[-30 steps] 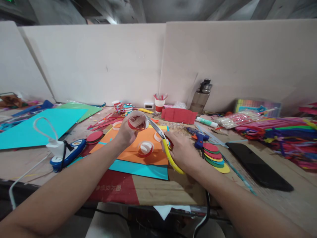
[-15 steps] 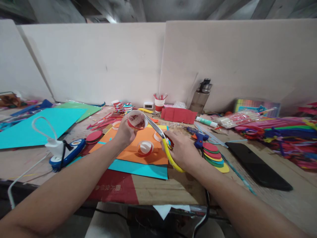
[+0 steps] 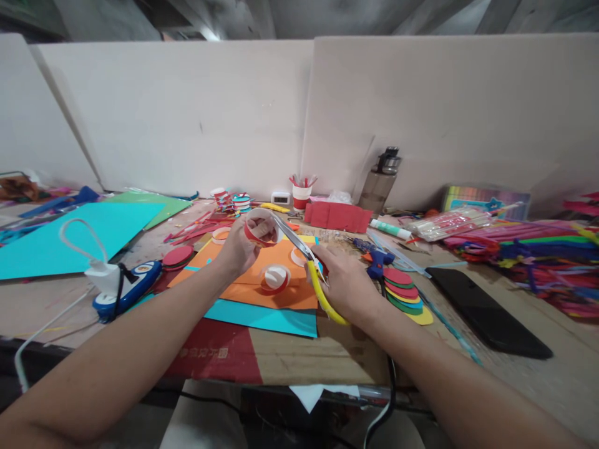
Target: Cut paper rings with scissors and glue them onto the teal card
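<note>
A red and white paper cup ring is in my left hand, whose fingers wrap round its side and reach inside. My right hand grips yellow-handled scissors, their metal blades pointing up and left to the ring's rim. Whether the blades are fully closed is hard to tell. Beneath both hands lie orange sheets over a cyan sheet. A red and white round piece rests on the orange, with another white ring beside my right hand.
Right of my right hand are a blue glue gun, stacked coloured discs and a black phone. A bottle stands behind. At left lie a blue and white device and a large cyan sheet.
The ring in my left hand has shifted slightly right and turned a little, showing more of its red band. My right hand and the scissors have barely moved.
</note>
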Demonstrator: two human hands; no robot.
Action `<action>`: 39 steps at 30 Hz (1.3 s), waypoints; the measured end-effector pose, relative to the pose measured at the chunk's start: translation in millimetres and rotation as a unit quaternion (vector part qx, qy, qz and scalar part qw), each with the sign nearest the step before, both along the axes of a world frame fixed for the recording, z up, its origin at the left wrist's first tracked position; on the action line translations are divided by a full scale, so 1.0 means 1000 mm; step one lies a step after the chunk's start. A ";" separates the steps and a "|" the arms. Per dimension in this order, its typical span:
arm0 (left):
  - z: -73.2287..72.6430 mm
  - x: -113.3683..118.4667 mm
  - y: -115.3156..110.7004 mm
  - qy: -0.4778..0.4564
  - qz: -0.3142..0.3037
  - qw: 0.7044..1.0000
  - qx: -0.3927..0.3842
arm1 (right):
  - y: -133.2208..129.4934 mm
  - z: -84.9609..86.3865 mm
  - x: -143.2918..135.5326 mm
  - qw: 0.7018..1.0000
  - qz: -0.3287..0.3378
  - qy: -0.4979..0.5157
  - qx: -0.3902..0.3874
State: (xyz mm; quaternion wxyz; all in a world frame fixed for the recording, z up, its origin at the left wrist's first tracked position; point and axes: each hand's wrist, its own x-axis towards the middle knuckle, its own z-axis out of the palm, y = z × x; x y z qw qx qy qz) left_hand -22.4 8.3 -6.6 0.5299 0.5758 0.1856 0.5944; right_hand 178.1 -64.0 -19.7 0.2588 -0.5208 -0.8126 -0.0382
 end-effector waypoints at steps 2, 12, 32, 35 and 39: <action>0.002 0.001 -0.001 -0.008 -0.005 1.000 0.004 | 0.000 0.001 -0.001 1.000 -0.001 -0.002 -0.001; 0.006 0.001 -0.005 -0.017 0.039 0.999 -0.015 | 0.000 0.001 -0.002 1.000 -0.004 -0.006 -0.007; 0.005 -0.002 -0.003 0.009 -0.018 1.000 0.006 | 0.001 0.000 -0.001 1.000 0.005 0.004 0.001; 0.007 -0.002 -0.004 0.008 -0.021 1.000 0.001 | 0.000 0.002 -0.001 1.000 0.000 -0.001 -0.005; 0.007 -0.002 -0.004 0.013 -0.019 1.000 -0.007 | 0.000 0.002 -0.001 1.000 0.003 0.001 -0.009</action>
